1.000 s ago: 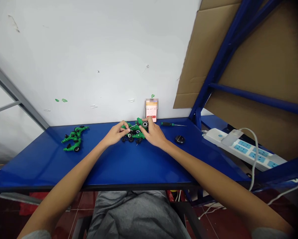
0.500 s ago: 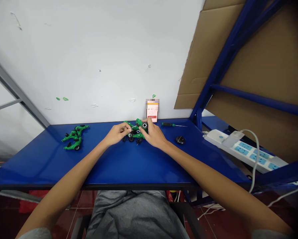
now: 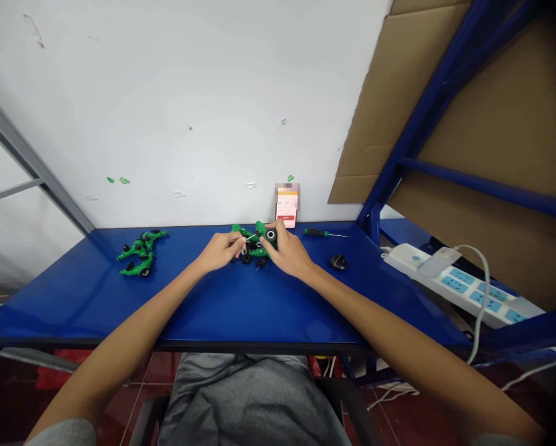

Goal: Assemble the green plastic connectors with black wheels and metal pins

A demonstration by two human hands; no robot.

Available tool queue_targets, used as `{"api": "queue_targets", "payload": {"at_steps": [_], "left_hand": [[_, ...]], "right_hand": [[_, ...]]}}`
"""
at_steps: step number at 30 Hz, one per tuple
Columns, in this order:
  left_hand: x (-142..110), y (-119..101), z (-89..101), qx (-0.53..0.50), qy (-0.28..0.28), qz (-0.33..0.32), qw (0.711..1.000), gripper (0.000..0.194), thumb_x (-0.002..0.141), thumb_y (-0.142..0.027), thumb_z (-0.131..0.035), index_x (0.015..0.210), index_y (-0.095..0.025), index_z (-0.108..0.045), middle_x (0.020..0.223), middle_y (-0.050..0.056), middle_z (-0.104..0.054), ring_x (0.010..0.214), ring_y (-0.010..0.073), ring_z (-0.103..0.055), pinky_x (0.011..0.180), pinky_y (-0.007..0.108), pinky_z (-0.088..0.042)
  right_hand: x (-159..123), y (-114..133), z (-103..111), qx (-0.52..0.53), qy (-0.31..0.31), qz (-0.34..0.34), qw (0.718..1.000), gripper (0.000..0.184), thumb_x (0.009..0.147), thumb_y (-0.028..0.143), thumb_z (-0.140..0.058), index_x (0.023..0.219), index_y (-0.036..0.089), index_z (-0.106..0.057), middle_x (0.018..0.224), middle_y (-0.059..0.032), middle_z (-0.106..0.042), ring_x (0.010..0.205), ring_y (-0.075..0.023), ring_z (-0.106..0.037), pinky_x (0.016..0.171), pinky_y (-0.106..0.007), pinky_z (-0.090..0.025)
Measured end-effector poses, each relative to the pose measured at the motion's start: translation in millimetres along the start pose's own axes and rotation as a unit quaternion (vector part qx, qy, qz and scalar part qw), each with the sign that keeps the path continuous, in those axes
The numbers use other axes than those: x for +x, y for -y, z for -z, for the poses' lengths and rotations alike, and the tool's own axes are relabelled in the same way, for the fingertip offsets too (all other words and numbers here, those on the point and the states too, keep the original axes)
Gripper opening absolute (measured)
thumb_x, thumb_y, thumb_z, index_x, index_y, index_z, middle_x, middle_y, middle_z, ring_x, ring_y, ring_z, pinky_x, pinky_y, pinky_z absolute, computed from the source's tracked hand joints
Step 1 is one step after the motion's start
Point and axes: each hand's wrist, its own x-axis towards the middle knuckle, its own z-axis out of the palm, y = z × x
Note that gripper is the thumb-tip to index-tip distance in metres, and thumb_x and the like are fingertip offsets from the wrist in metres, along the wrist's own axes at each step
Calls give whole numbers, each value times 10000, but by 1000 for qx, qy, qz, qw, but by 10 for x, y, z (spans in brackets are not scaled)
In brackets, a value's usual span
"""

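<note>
My right hand (image 3: 288, 252) is shut on a green plastic part (image 3: 262, 234) with a black wheel (image 3: 271, 235) at its end. My left hand (image 3: 220, 251) pinches a thin metal shaft (image 3: 250, 237), probably a small screwdriver, against the same green part. Its tip is hidden by my fingers. Loose black wheels (image 3: 246, 257) lie just below both hands. Further left stands a group of assembled green parts with black wheels (image 3: 142, 254). A green-handled screwdriver (image 3: 322, 233) lies to the right of my right hand.
The blue metal table (image 3: 213, 310) ends at a wall behind. A phone (image 3: 287, 214) leans on the wall, and a small black round object (image 3: 338, 262) lies at right. A white power strip (image 3: 459, 285) and cable sit beyond the blue frame (image 3: 426, 118).
The whole view has drifted slightly. My hands have drawn a little closer together around the green part, and less of the thin metal shaft shows.
</note>
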Motion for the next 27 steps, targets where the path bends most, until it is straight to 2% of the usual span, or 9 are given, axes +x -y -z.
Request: {"api": "queue_targets", "payload": {"at_steps": [2,5,7,10,13,19,23,27], "left_hand": [[2,-3,-6,-1,-4,2,1000,391,1064,-455,-469,863,-176,-655,680,-5,-652,531,114,-539,579,246,-409],[-6,4,-19,-39,-15,9,999,261,996,-444,-617,961,-185,-613,823,-8,-677,513,74,-528,541,215,-412],[-15,10,-27,-67,-18,14,997,263,968,-440,-666,967,-195,-571,865,-9,-672,485,57,-526,501,201,-415],[-26,4,-30,-87,-10,24,996,269,986,-445,-648,924,-207,-540,699,-38,-626,445,82,-552,461,200,-432],[-27,-12,-16,-77,-14,23,997,292,995,-446,-640,860,-197,-572,579,-39,-605,478,113,-610,510,211,-494],[-18,-34,-3,-61,25,31,997,393,1067,-453,-486,852,-160,-637,823,40,-775,421,63,-563,500,212,-477],[-30,-54,-11,-80,2,25,996,244,1010,-417,-607,945,-183,-589,826,11,-742,428,57,-562,472,193,-453],[-38,-48,-5,-99,1,27,995,239,997,-417,-636,974,-213,-512,802,-7,-703,430,68,-568,401,175,-416]], "right_hand": [[-2,4,-4,1,1,1,1000,304,1023,433,-507,1244,227,-471,1110,-126,-751,930,-325,-746,779,-395,-510],[-6,-2,-10,1,1,6,1000,303,1023,430,-509,1245,227,-474,1139,-127,-749,930,-316,-747,773,-390,-511],[-8,-10,-14,0,2,6,1000,304,1026,442,-507,1239,228,-477,1117,-125,-750,903,-313,-745,758,-392,-509],[-8,-16,-13,0,3,10,1000,308,1031,454,-503,1238,228,-477,1088,-126,-751,888,-314,-740,751,-398,-508],[-8,-2,-3,0,4,12,1000,309,1030,448,-501,1242,225,-472,1095,-131,-750,897,-315,-740,749,-396,-506],[-10,20,2,-3,8,11,1000,299,1029,435,-504,1234,221,-474,1104,-126,-749,914,-308,-745,762,-382,-507],[-8,3,-7,-2,5,17,1000,303,1032,438,-504,1245,226,-472,1136,-131,-746,922,-309,-742,758,-385,-509],[-12,-5,-11,-1,5,19,1000,307,1034,448,-505,1243,227,-476,1142,-134,-743,914,-311,-740,757,-394,-511]]}}
